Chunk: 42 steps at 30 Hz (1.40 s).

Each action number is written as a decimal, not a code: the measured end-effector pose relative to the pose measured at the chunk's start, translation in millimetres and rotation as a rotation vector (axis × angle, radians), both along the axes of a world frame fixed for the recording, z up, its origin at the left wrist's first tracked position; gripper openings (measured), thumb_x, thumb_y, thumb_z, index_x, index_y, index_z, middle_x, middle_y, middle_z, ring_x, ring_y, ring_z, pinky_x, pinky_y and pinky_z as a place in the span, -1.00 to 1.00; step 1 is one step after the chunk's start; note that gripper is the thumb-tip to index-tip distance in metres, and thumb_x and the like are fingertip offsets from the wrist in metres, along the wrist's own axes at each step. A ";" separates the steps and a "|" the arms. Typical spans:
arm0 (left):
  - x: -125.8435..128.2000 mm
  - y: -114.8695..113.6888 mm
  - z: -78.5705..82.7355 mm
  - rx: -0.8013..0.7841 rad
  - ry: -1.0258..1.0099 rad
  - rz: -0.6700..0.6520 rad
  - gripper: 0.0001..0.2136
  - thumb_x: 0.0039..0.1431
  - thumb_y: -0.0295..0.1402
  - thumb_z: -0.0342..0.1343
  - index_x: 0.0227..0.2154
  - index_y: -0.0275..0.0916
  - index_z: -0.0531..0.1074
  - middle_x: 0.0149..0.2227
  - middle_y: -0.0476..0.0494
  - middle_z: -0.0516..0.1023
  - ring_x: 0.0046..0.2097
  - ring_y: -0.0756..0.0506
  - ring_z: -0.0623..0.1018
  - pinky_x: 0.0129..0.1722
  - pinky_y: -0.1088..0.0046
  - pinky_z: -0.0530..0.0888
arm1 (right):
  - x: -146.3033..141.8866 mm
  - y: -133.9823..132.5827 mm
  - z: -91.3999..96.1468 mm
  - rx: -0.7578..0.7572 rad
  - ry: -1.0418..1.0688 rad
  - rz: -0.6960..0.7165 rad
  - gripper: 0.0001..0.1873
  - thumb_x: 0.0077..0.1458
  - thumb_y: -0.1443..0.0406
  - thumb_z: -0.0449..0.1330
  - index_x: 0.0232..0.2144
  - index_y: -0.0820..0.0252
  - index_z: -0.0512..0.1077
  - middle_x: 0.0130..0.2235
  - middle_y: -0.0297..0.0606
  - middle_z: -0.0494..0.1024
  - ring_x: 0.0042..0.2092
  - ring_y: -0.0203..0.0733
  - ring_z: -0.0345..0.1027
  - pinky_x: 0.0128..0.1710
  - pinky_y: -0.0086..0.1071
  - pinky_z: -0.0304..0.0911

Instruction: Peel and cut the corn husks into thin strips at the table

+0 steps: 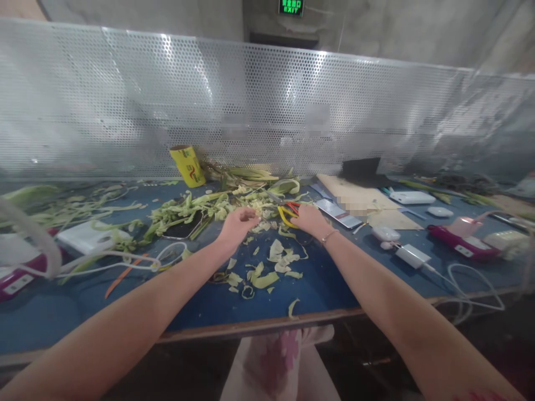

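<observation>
Many pale scraps [266, 280] lie loose on the counter [326, 287], while leafy stems [168, 213] beyond look untrimmed, so we judge the work partway. Our right hand [311, 221] wraps its fingers around the yellow-handled scissors [283, 216]; our left hand [238, 227] curls its fingers nearby, whether pinching anything we cannot tell.

Behind the table [326, 289] runs a screen [167, 106]; before it sit a tube [189, 168] and, nearer, greens [173, 210]. 1 phone [182, 226] lies left of the scissors [283, 216], another phone [336, 213] right; farther right, a power strip [453, 243].
</observation>
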<state>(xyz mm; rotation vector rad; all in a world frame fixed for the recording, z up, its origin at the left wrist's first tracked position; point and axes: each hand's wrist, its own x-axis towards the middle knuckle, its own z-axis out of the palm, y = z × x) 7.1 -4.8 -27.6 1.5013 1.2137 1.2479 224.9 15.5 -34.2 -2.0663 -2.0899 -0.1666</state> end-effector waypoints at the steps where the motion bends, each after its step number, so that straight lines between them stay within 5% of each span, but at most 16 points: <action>1: -0.4 0.9 -0.8 -0.009 0.009 0.010 -0.72 -0.28 -0.26 0.29 -0.45 -0.25 0.43 -0.42 -0.13 0.49 -0.38 -0.07 0.45 -0.39 0.42 0.35 | 0.5 0.1 0.2 0.010 0.005 -0.002 -0.61 0.02 0.20 0.05 -0.21 0.44 0.40 -0.21 0.14 0.51 -0.13 0.00 0.42 -0.23 -0.34 0.25; 9: 2.8 5.8 -4.8 -0.026 -0.122 0.018 -0.70 -0.26 -0.36 0.26 -0.42 -0.28 0.31 -0.47 -0.01 0.42 -0.49 0.06 0.37 -0.52 0.53 0.29 | 11.2 -1.8 8.4 0.097 0.309 -0.008 -0.69 -0.05 0.22 0.13 -0.25 0.31 0.35 -0.26 -0.05 0.51 -0.23 -0.07 0.40 -0.33 -0.37 0.21; 14: 3.8 4.0 -3.8 -0.035 -0.219 -0.035 -0.61 -0.26 -0.38 0.26 -0.33 -0.24 0.23 -0.53 0.09 0.39 -0.55 0.08 0.39 -0.50 0.51 0.35 | 4.2 -14.3 18.6 0.218 0.462 0.146 -0.69 -0.11 0.38 0.11 -0.22 0.26 0.35 -0.25 -0.15 0.50 -0.25 -0.12 0.36 -0.30 -0.37 0.21; 20: 3.7 8.2 -1.8 -0.108 -0.390 -0.021 -0.73 -0.13 -0.40 0.20 -0.41 -0.25 0.19 -0.54 0.05 0.42 -0.53 0.06 0.45 -0.43 0.48 0.43 | -15.5 -30.2 18.5 0.179 0.541 0.367 -0.67 -0.14 0.41 0.12 -0.22 0.23 0.34 -0.20 -0.16 0.50 -0.21 -0.15 0.36 -0.25 -0.36 0.24; 23: 2.9 11.5 0.5 -0.112 -0.479 0.027 -0.77 -0.07 -0.39 0.17 -0.44 -0.24 0.17 -0.56 0.06 0.41 -0.52 0.05 0.48 -0.41 0.47 0.45 | -17.6 -33.2 18.3 0.161 0.554 0.367 -0.74 -0.06 0.28 0.15 -0.25 0.22 0.33 -0.19 -0.13 0.49 -0.21 -0.13 0.37 -0.24 -0.34 0.25; 27: 0.3 13.9 3.5 -0.108 -0.560 0.067 -0.80 0.02 -0.36 0.09 -0.49 -0.22 0.13 -0.60 0.05 0.38 -0.49 0.02 0.51 -0.36 0.45 0.46 | -9.4 -41.3 28.4 0.092 0.513 0.379 -0.59 -0.01 0.11 0.15 -0.14 0.23 0.31 -0.19 -0.10 0.49 -0.23 -0.12 0.38 -0.28 -0.33 0.25; 34: -6.8 19.1 1.6 -0.022 -0.544 0.132 -0.77 0.00 -0.27 0.10 -0.50 -0.20 0.14 -0.56 0.05 0.36 -0.50 0.03 0.45 -0.38 0.41 0.45 | 7.9 -49.8 36.5 -0.141 0.391 0.525 -0.62 -0.01 0.02 0.16 -0.27 0.18 0.44 -0.28 -0.14 0.54 -0.32 -0.13 0.41 -0.35 -0.34 0.25; 42: -7.9 20.4 1.9 -0.027 -0.538 0.183 -0.82 0.01 -0.30 0.08 -0.50 -0.21 0.17 -0.53 0.04 0.37 -0.51 0.04 0.44 -0.43 0.47 0.41 | 9.2 -39.0 24.2 -0.052 0.385 0.492 -0.68 0.02 0.07 0.15 -0.31 0.19 0.46 -0.30 -0.15 0.56 -0.29 -0.13 0.41 -0.29 -0.35 0.26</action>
